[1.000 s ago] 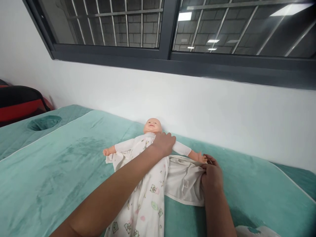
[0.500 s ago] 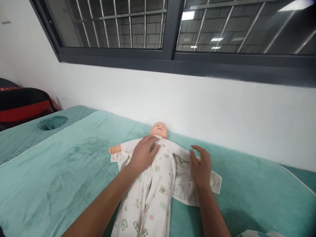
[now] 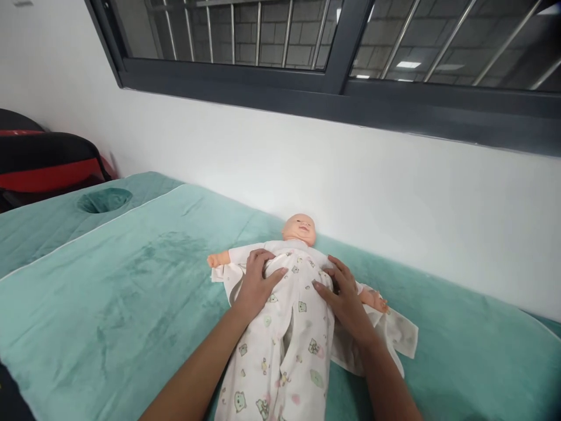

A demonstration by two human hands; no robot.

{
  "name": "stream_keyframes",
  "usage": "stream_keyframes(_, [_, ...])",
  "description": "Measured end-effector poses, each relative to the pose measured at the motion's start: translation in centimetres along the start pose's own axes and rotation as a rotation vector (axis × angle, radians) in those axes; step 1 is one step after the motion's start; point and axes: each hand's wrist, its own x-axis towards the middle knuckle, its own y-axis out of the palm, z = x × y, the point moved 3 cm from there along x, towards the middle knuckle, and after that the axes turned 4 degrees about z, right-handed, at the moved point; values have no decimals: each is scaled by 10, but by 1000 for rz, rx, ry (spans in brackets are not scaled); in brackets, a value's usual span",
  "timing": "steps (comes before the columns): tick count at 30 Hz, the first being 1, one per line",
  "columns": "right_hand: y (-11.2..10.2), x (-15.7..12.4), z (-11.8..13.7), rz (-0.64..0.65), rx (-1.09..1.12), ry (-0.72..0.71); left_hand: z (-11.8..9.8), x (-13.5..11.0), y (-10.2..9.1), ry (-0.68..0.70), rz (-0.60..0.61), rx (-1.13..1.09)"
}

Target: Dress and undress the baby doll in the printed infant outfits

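Note:
A baby doll (image 3: 300, 229) lies on its back, wearing a white long-sleeved top. White trousers (image 3: 302, 327) printed with green bears lie over its torso and legs, the waist high at the chest. My left hand (image 3: 256, 286) rests on the left side of the trousers near the waist, thumb and fingers apart. On the other side my right hand (image 3: 346, 295) touches the edge of the trousers, its thumb and fingers spread. Beneath the doll's arms an opened white garment (image 3: 401, 333) is spread out. Both of the doll's hands show.
The doll lies on a green padded bed cover (image 3: 131, 292) with a round hole (image 3: 105, 200) at the far left. A white wall (image 3: 245, 152) stands behind, below a dark window frame (image 3: 263, 88). A black and red chair-like object (image 3: 48, 166) is at the left.
My right hand has moved left from over the doll's arm onto the trousers, uncovering the doll's hand. My left hand has settled lower on the trousers' side. The view has shifted slightly.

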Motion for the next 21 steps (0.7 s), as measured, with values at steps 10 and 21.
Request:
stream_keyframes(10, [-4, -6, 4, -88, 336, 7, 4, -8, -2, 47, -117, -138])
stream_keyframes(21, [-2, -15, 2, 137, 407, 125, 11, -9, -1, -99, -166, -37])
